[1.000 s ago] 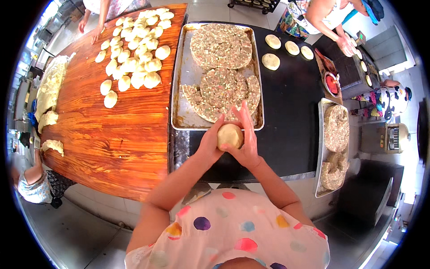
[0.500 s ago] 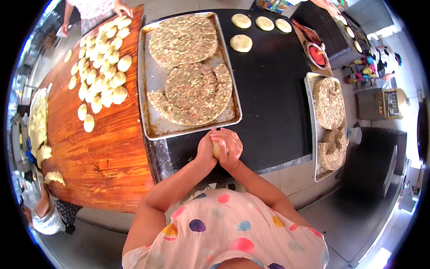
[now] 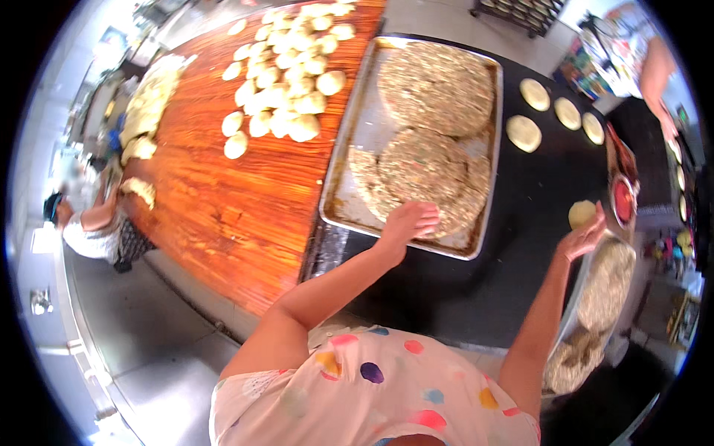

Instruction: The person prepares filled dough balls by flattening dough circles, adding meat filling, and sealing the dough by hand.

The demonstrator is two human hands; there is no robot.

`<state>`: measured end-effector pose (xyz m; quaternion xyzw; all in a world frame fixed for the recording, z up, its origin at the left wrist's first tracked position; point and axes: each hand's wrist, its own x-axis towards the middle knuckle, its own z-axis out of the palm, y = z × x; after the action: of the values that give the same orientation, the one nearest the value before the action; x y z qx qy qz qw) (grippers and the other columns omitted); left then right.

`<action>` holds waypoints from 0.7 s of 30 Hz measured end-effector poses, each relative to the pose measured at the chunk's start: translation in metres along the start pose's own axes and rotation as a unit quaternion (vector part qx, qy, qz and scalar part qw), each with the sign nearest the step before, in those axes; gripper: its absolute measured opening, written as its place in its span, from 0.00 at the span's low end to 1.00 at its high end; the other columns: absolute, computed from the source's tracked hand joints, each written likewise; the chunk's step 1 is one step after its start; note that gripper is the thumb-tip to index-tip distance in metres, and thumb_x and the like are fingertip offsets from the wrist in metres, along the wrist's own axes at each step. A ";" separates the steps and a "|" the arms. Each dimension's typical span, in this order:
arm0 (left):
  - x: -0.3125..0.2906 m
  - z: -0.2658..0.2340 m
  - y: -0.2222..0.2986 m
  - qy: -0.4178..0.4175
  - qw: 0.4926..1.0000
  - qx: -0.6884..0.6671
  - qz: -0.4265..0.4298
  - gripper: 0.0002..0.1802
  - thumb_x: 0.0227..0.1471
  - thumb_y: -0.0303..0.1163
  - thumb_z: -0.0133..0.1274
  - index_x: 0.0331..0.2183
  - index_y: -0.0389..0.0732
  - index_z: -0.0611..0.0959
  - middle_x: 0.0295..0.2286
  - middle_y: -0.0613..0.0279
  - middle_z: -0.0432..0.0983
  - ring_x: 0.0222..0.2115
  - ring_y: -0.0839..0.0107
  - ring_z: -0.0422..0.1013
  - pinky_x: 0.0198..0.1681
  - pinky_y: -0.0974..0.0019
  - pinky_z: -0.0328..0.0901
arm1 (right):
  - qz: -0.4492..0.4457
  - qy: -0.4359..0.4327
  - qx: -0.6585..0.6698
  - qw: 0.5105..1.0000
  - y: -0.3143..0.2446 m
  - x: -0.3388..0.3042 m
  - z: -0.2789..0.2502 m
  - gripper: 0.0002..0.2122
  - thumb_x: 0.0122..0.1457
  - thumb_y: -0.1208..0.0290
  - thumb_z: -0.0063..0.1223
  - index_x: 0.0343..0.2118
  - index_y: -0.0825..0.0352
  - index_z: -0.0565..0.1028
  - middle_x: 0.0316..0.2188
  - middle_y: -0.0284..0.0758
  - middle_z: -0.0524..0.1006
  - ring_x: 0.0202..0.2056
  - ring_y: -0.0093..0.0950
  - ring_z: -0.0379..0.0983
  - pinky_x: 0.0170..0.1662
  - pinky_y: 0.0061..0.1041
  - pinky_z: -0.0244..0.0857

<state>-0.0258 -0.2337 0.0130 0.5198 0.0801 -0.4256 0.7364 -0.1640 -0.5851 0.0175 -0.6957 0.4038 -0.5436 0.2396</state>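
My left hand (image 3: pixel 411 223) hovers over the near edge of a metal tray (image 3: pixel 343 212), fingers stretched out and holding nothing. Two large flat rounds of speckled filling lie in that tray, the far round (image 3: pixel 439 85) whole and the near round (image 3: pixel 428 175) cut at its sides. Out to the right, my right hand (image 3: pixel 583 239) has its fingers extended beside a flattened dough disc (image 3: pixel 581 213) at the black worktop's (image 3: pixel 439 301) right side. The fingers overlap the disc's edge; whether they touch it I cannot tell.
Several dough discs (image 3: pixel 524 134) lie at the worktop's far end. Many dough balls (image 3: pixel 286 93) cover the wooden table (image 3: pixel 230 215). A bowl of red stuff (image 3: pixel 623 199) and a second tray of filling (image 3: pixel 606 290) stand at right. Other people are at far left and far right.
My hands, earlier pressed together around a piece of dough, have parted. The right has gone far right, where a disc now lies; the left is over the tray. The view has swung left.
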 end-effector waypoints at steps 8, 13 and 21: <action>-0.011 -0.262 0.074 0.397 0.883 0.066 0.241 0.12 0.59 0.32 0.51 0.41 0.35 0.80 0.35 0.63 0.78 0.33 0.74 0.73 0.40 0.68 0.70 | 0.012 -0.287 -0.010 0.958 -0.010 -0.106 0.038 0.13 0.63 0.75 0.49 0.50 0.68 0.75 0.49 0.41 0.76 0.51 0.30 0.72 0.56 0.26 0.62; 0.047 -0.340 0.152 0.392 0.883 0.148 0.212 0.22 0.56 0.36 0.55 0.48 0.33 0.75 0.43 0.56 0.74 0.41 0.69 0.71 0.46 0.66 0.67 | -0.068 -0.464 0.072 0.880 -0.180 -0.208 0.133 0.10 0.63 0.76 0.49 0.45 0.69 0.77 0.44 0.36 0.78 0.46 0.27 0.75 0.49 0.26 0.68; 0.160 -0.412 0.222 0.513 0.812 0.203 0.191 0.37 0.46 0.50 0.62 0.46 0.27 0.75 0.45 0.41 0.74 0.48 0.51 0.71 0.52 0.56 0.65 | 0.143 -0.509 0.118 0.841 -0.242 -0.370 0.352 0.27 0.53 0.63 0.64 0.50 0.75 0.69 0.47 0.46 0.73 0.43 0.35 0.76 0.45 0.31 0.72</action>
<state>0.3658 0.0446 -0.1060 0.8052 0.2573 0.0455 0.5324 0.2123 -0.1828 -0.1071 -0.7752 0.2530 -0.1163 0.5671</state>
